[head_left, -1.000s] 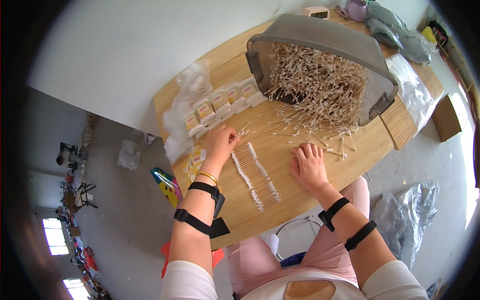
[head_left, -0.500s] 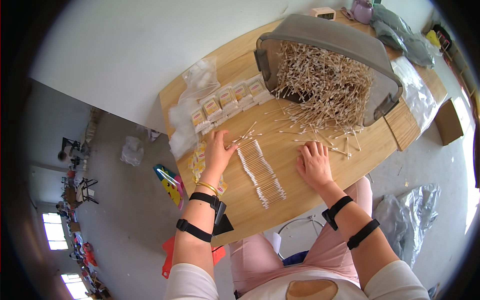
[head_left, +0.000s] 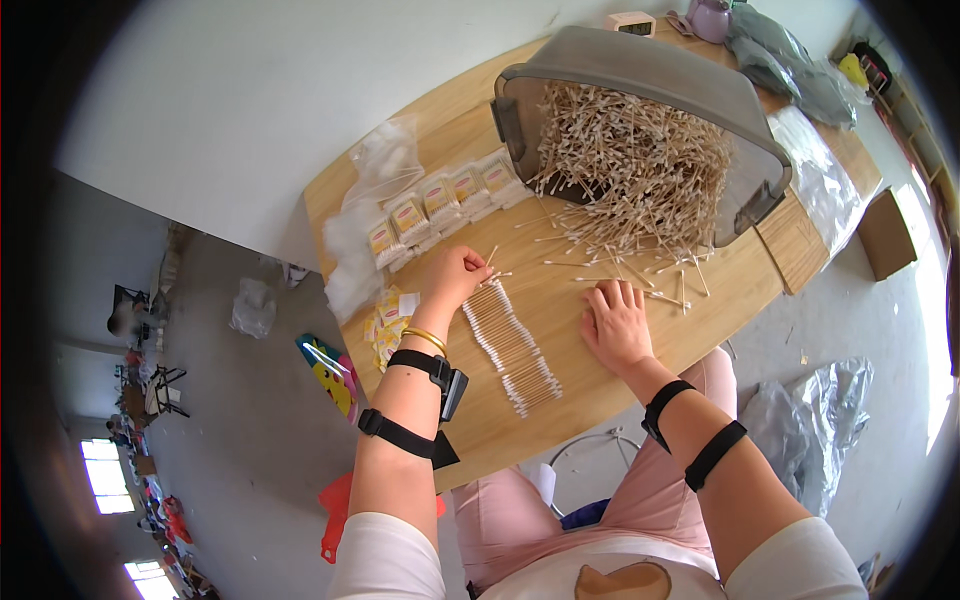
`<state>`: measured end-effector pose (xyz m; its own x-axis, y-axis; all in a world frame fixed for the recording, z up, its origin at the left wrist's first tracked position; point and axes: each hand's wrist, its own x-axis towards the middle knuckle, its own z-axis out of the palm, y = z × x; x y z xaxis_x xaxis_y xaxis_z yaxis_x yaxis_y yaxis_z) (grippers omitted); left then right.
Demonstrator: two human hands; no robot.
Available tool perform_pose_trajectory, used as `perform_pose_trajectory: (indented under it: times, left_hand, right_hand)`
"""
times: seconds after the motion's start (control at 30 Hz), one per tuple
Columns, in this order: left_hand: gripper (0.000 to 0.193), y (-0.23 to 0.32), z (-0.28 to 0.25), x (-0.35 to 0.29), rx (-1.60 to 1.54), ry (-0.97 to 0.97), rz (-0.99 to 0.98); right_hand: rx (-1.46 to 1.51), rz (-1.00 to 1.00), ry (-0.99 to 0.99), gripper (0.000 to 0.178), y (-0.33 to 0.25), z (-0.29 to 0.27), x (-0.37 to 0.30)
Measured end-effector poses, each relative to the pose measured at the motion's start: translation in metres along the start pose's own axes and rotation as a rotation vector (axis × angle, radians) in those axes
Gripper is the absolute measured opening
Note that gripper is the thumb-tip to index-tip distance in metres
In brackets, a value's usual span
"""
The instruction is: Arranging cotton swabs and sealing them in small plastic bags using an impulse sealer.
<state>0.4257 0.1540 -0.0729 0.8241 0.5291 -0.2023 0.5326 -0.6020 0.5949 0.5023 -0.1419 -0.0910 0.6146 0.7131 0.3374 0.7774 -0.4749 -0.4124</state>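
Observation:
A long row of cotton swabs lies side by side on the wooden table in front of me. At its far end my left hand is closed, thumb and fingers pinched on a cotton swab that pokes out beyond the fingertips. Another loose swab or two rest right beside those fingertips. My right hand lies palm down on the table right of the row, fingers stretched out, holding nothing. Just beyond it, loose swabs spill from a tipped grey plastic bin heaped with a swab pile.
Packed swab bundles stand in a line at the far left, with clear plastic bags beside them. Small yellow printed slips lie left of my left wrist. A pink clock stands at the back; clear plastic sheeting covers the right side.
My left hand has shifted slightly right and away from me, its fingers closing at the loose swabs by the row's far end. My right hand stays on the table. The whole view has shifted a little.

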Motion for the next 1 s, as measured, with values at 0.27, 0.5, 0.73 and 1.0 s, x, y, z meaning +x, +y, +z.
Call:
perform_pose_trajectory:
  times: [0.27,0.5,0.73,1.0]
  left_hand:
    - [0.016,-0.003,-0.013,-0.001,-0.023,0.121,0.006]
    - [0.008,-0.023,-0.031,-0.019,0.110,0.058,0.068]
    - [0.013,-0.012,-0.015,-0.057,0.098,0.302,0.236]
    - [0.056,-0.019,0.025,-0.059,0.255,0.326,0.243]
  right_hand:
    - [0.006,0.025,-0.020,0.024,0.001,-0.002,0.000]
    - [0.027,0.006,0.007,0.024,-0.002,0.000,0.000]
    - [-0.002,0.012,-0.007,0.024,0.002,0.000,-0.002]
    - [0.026,0.006,-0.009,0.023,-0.006,0.002,0.001]
